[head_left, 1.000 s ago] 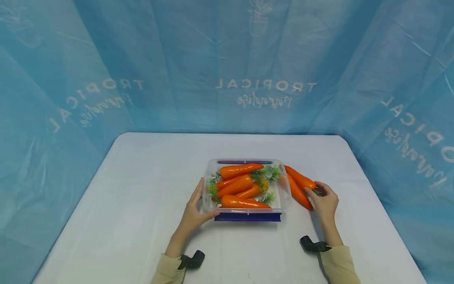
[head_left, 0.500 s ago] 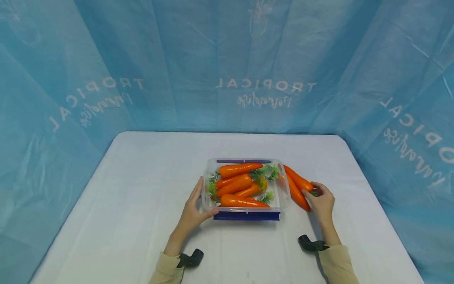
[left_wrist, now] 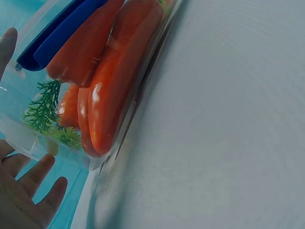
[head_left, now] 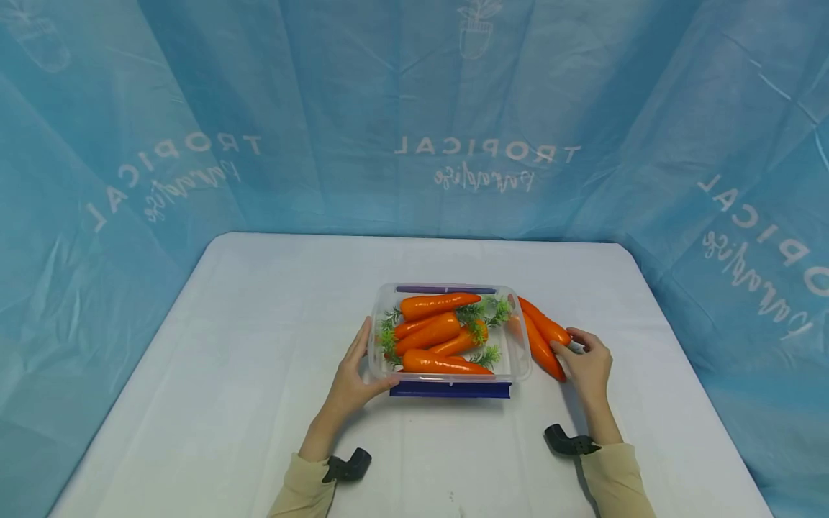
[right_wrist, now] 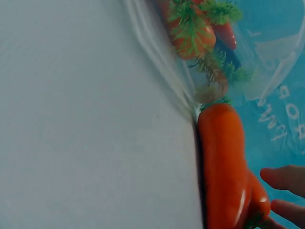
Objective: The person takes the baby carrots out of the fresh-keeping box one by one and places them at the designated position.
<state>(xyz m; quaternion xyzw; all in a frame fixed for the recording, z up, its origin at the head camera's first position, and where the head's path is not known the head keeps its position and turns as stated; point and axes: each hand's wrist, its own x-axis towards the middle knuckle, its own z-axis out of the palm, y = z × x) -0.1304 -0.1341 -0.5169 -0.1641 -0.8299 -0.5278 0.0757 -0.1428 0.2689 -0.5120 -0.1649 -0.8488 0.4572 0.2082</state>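
A clear plastic container [head_left: 522,363] with blue side clips holds several orange carrots [head_left: 430,334] with green tops. At its left end, my left hand [head_left: 350,381] rests with the thumb by the front corner and the fingers along the side wall. Those fingers look spread and fairly straight in the left wrist view. Two more carrots lie outside, against the right end: an upper carrot [head_left: 544,321] and a lower carrot [head_left: 542,352]. My right hand [head_left: 591,368] pinches the thick end of the upper carrot, near its green top. Its thumb is hidden in the right wrist view.
Under everything is a table with a white cover [head_left: 291,302]. A blue sheet [head_left: 324,108] with printed lettering hangs behind it and at both sides. A blue clip flap [head_left: 450,390] sticks out at the container's front. Each wrist carries a black camera mount [head_left: 350,465].
My right hand has shifted slightly left with the upper carrot, toward the container. The left hand keeps its place at the container's end. The whole head view has moved a little.
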